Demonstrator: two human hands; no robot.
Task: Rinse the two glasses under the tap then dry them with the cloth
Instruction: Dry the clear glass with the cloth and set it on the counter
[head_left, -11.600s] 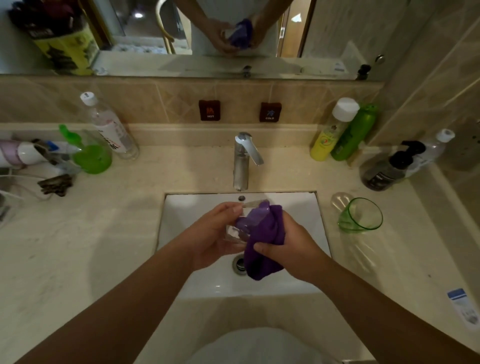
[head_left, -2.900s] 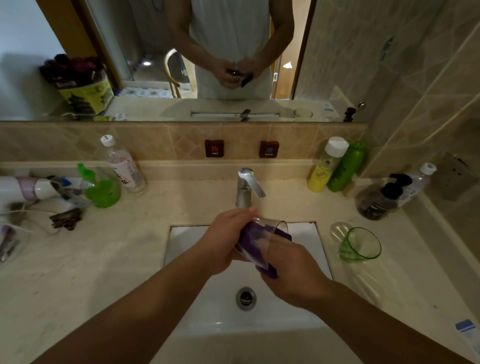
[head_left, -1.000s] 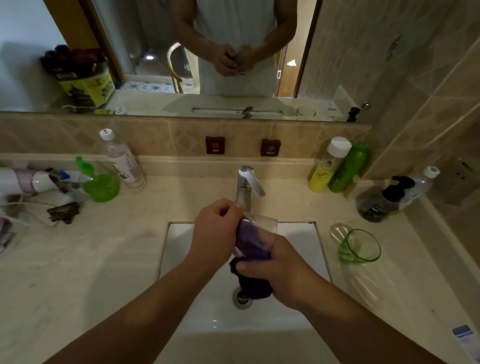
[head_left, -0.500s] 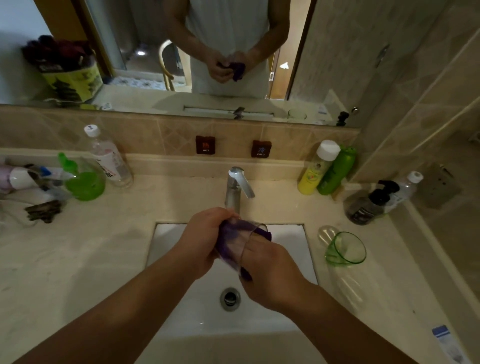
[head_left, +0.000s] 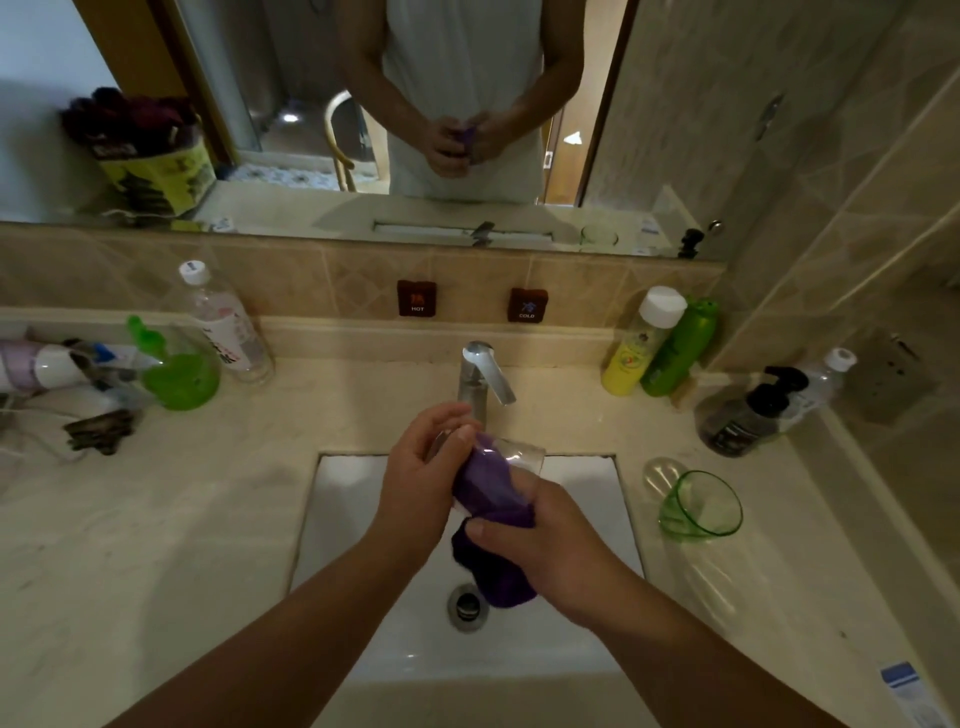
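Over the white sink (head_left: 358, 525) my left hand (head_left: 421, 473) grips a clear glass (head_left: 511, 454) lying on its side, mouth toward the right. A purple cloth (head_left: 493, 493) is stuffed inside the glass and its loose end hangs down over the drain. My right hand (head_left: 561, 540) grips the cloth just below the glass. A green-tinted glass (head_left: 698, 506) lies tilted on the counter to the right of the sink. The steel tap (head_left: 480, 376) stands behind my hands; no water is seen running.
Yellow and green bottles (head_left: 660, 343) and a dark pump bottle (head_left: 748, 415) stand at the back right. A water bottle (head_left: 226, 322), a green spray bottle (head_left: 174, 369) and toiletries crowd the back left. The mirror (head_left: 467, 104) above reflects a person's torso and hands.
The cloth has been worked deeper into the glass and twisted; its loose end now hangs lower toward the drain. Both hands stay over the sink.
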